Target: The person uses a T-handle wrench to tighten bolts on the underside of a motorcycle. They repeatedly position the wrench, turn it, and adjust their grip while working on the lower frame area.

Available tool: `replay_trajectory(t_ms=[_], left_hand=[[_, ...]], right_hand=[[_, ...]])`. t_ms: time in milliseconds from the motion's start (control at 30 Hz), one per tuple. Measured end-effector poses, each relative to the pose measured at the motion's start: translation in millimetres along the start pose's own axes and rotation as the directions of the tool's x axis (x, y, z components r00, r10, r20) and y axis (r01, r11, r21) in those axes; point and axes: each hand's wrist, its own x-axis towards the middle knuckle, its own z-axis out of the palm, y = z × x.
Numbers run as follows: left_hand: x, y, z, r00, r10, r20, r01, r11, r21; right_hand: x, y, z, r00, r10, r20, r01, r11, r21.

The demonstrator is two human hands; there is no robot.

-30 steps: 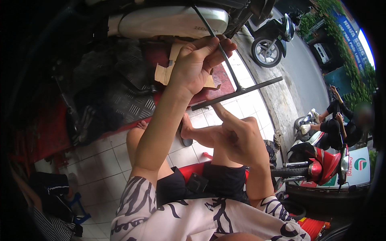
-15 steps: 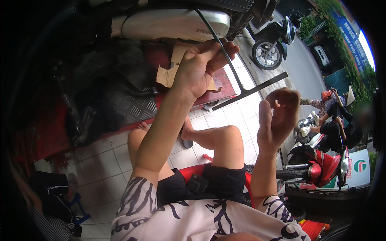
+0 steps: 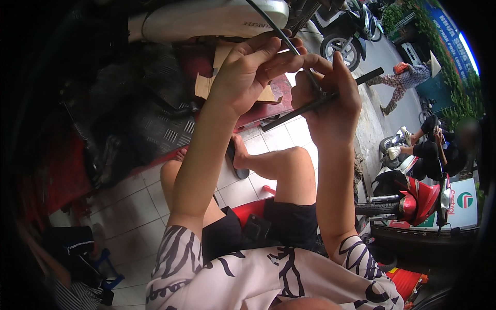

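A dark metal T-handle wrench (image 3: 370, 75) slants through the upper middle, its long shaft running up toward a silver motorcycle side cover (image 3: 206, 21). Around the shaft, a little above the crossbar, my left hand (image 3: 238, 80) is closed, thumb and fingers pinching it. My right hand (image 3: 335, 106) grips where shaft and crossbar meet, with its fingers curled over and the thumb pointing up. Both hands' fingertips come close together on the shaft. The wrench's far tip lies beyond the top edge of the view.
A torn cardboard piece (image 3: 204, 86) lies on the red platform (image 3: 157, 155) under the motorcycle. Another scooter (image 3: 341, 49) stands at upper right, a red motorcycle (image 3: 413, 205) at right. A person in striped clothes (image 3: 77, 294) is at lower left beside a blue stool (image 3: 112, 276).
My right hand has moved up and left from beside the crossbar onto the wrench's junction. My left hand stays on the shaft. In the street, a person in a conical hat has moved farther up.
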Motion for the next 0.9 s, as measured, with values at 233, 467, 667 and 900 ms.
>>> replay_trajectory(t_ms=[233,467,667,900], left_hand=[[5,-29,-11,0.993,-0.03,0.111,-0.004,0.956,0.292],[19,-67,-113,0.93,0.055,-0.362,0.309,0.412,0.857],[43,-65,-206,0.949,0.315,-0.017,0.174,-0.475,0.862],[75,-79,-227,0.97,0.18,-0.161,0.242,-0.735,0.633]], right_hand=[[2,17,-16,1.0,0.008,-0.005,-0.007,0.969,0.247],[11,18,-27,0.9,0.03,0.435,-0.251,0.851,0.462],[-20,24,-29,0.991,0.058,0.12,-0.112,0.851,0.513],[-90,40,-92,0.976,0.163,-0.142,-0.16,0.987,0.032]])
